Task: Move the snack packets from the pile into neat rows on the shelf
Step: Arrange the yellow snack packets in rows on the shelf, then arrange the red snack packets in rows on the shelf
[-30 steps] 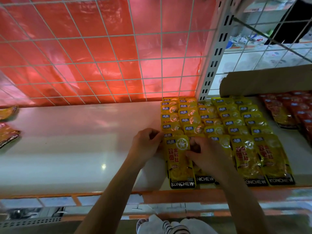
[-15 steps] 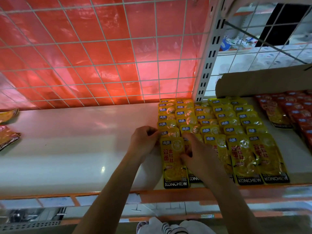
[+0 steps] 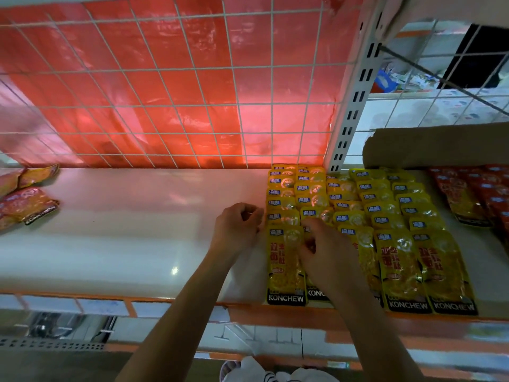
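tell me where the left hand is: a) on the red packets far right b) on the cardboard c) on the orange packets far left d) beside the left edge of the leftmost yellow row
d: the left hand is over the bare shelf, right beside the left edge of the leftmost yellow row.

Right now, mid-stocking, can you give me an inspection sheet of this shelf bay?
Surface: glossy white shelf board, orange front edge.
Job's things: yellow foil snack packets in overlapping rows at the right end.
Clutter: loose orange-red packets far left; dark red packets far right; brown cardboard flap behind them.
Hands: left hand curled at the leftmost row's edge; right hand on the second row; grips unclear.
Cables: nothing seen.
Surroundings: white wire grid over red plastic sheeting; slotted white upright.
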